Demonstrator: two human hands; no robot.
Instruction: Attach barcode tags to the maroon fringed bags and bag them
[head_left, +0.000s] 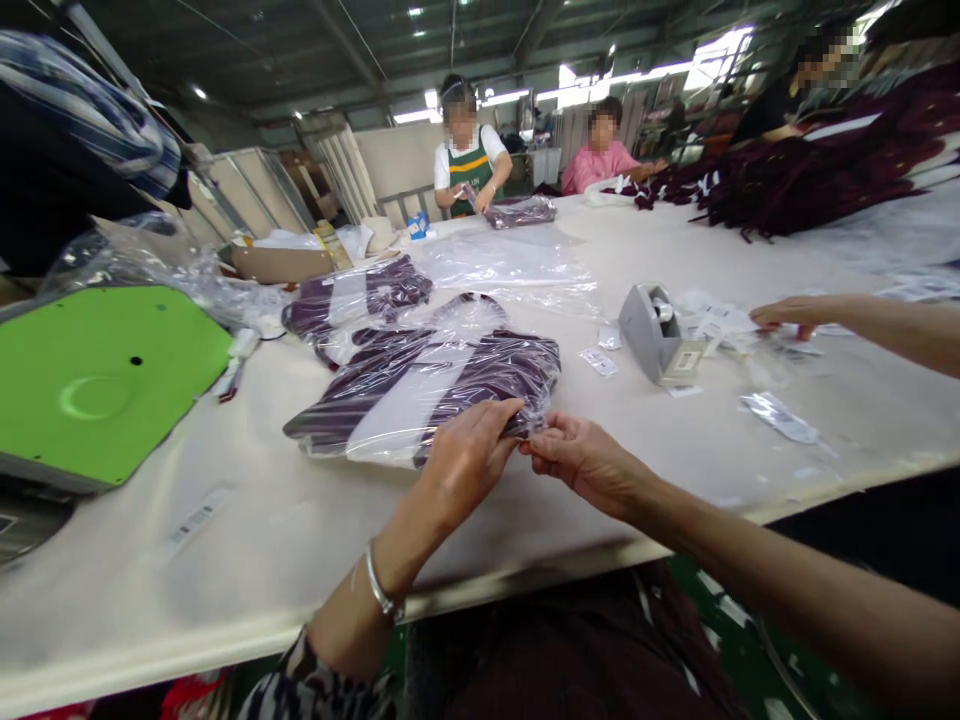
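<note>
A folded dark maroon garment in a clear plastic bag lies on the table in front of me, a white panel showing through the film. My left hand, with a silver bracelet at the wrist, is closed on the bag's near right corner. Right beside it, my right hand pinches the gathered plastic at that same corner between thumb and fingers. Behind this bag lies another bagged maroon garment.
To the right stands a grey tape dispenser, with small labels around it. A co-worker's hand reaches in there. A green panel is at left. Across the table, clear bags and a maroon garment pile lie near people working.
</note>
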